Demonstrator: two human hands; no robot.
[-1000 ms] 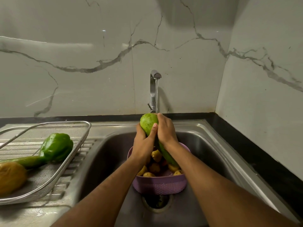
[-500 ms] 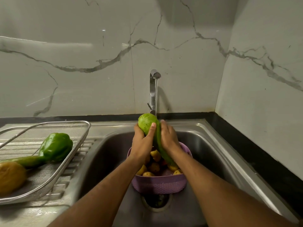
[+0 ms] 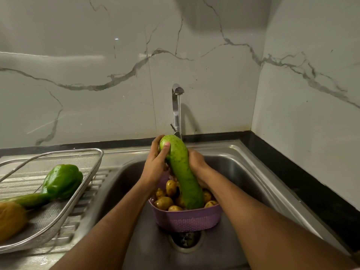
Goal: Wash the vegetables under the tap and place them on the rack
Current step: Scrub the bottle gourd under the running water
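Stainless-steel sink basin (image 3: pixel 241 172) with ribbed drainboard on the left; water runs from the chrome pillar tap (image 3: pixel 176 106) at the far wall. On the drainboard stands the wire-mesh draining rack (image 3: pixel 91 172), which holds a glossy green bell pepper (image 3: pixel 62 181), a long green vegetable (image 3: pixel 29 199) and a yellowish-brown rounded vegetable (image 3: pixel 10 221) at its near left. In the basin, over the drain, sits a lilac perforated plastic basket (image 3: pixel 187 219) of small brown potatoes (image 3: pixel 165 202).

The long pale-green bottle gourd (image 3: pixel 182 170), the piece in hand, leans steeply, its lower end among the potatoes and its rounded top just below the stream. The left hand (image 3: pixel 155 164) curls round the upper part, thumb laid across the near face. The right hand (image 3: pixel 196 162) cups the far right side; its fingers are hidden behind the gourd, so their lie cannot be told, though it appears to grip.

To wash it well, in this reading: keep the basket bearing the lower end, turn the gourd about its long axis under the stream, and rub one hand along the wet skin while the other steadies. The wet rind is probably slippery, so take a full two-handed grip before lifting it left to the rack.
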